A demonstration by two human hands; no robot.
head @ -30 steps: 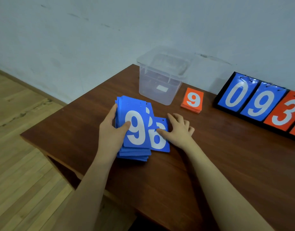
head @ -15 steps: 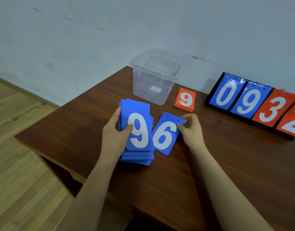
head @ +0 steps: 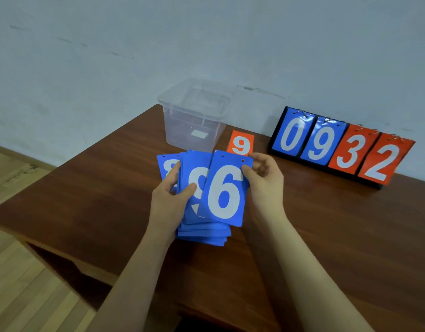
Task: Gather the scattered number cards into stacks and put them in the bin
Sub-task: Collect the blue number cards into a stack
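Forearms: two bare forearms are reaching up from the bottom edge toward the frame centre.
Left hand (head: 171, 197): it is gripping the blue stack (head: 202, 232) at its left edge, thumb lying across the top card's face, fingers curling behind the left side.
Blue stack: it is sitting at frame centre, fanned and uneven, its lower edges showing as offset layers; whether its bottom is touching the table (head: 326, 236) I cannot tell. A partly covered white digit is showing on the top card, and another card is peeking out at the far left.
Right hand (head: 266, 178): it is pinching the 6 card (head: 224, 190) at its upper right corner, thumb on the face, fingers behind.
6 card: blue with a white 6 and two small holes at its top edge, it is overlapping the right part of the stack, tilted slightly.
Orange pile (head: 240, 145): topped by a white 9, it is lying on the table just above the hands, right of the bin (head: 194, 116).
Bin: clear plastic, it is standing at upper centre near the table's far edge, with a small white label on its front wall.
Scoreboard (head: 338, 147): it is standing at right of centre by the wall (head: 206, 44), showing blue 0 and 9, orange 3 and 2.
Floor (head: 19, 271): wooden boards are filling the lower left.
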